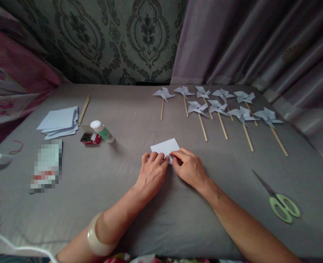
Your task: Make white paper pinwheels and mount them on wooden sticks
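Observation:
A small sheet of white paper (165, 147) lies on the grey cloth in front of me, its near edge under my fingers. My left hand (153, 171) presses on the paper's near left part, fingers curled over it. From the right, my right hand (190, 166) pinches the near edge between thumb and forefinger, where a bit of paper looks folded up. Both hands nearly meet at that spot. The exact shape of the fold is hidden behind the fingers.
Several paper pinwheels (196, 107) on sticks lie at the back right. Green-handled scissors (283, 207) rest at the right. Leftward are a paper stack (58, 120), wooden sticks (84, 109), a small red box (90, 138), a glue stick (103, 131), a blurred packet (46, 164) and a white cord (2, 237).

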`<action>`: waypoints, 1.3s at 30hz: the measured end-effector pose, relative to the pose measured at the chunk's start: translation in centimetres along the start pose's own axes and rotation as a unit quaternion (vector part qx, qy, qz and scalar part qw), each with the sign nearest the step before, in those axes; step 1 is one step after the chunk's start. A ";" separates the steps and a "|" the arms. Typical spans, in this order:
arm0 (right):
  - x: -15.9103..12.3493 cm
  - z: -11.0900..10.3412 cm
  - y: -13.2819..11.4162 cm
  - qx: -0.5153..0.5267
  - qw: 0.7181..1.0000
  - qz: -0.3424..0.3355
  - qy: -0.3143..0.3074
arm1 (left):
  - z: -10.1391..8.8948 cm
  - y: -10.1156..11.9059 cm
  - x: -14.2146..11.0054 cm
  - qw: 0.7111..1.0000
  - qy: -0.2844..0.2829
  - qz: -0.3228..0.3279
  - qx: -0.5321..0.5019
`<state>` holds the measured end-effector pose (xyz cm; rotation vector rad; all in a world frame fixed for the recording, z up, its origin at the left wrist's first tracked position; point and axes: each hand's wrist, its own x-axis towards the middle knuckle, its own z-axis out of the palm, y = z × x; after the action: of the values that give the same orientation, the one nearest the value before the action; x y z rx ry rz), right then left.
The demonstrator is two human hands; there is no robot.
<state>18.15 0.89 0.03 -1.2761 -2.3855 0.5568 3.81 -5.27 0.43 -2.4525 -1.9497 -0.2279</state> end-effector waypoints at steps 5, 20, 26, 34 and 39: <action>-0.2 0.0 -0.2 -0.070 0.997 -0.014 -0.024 | 0.1 0.0 -0.1 1.000 0.006 0.000 -0.003; 0.2 -0.5 -1.0 -0.126 0.989 -0.048 -0.056 | -0.8 0.7 -0.9 0.999 0.033 -0.016 -0.013; 0.3 0.0 0.0 -0.047 0.998 -0.045 -0.019 | -0.7 0.3 -1.0 0.999 0.042 -0.007 -0.004; 0.6 0.3 1.2 0.109 0.991 -0.038 0.074 | -0.3 -0.2 -0.7 0.999 0.046 -0.002 -0.001; 0.6 0.4 1.4 0.145 0.985 0.035 0.081 | -0.3 -0.3 -0.6 0.999 0.042 -0.002 -0.007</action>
<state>18.65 2.08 -0.91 -1.2265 -2.0466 0.7593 3.36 -5.82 0.62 -2.4049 -1.9271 -0.3393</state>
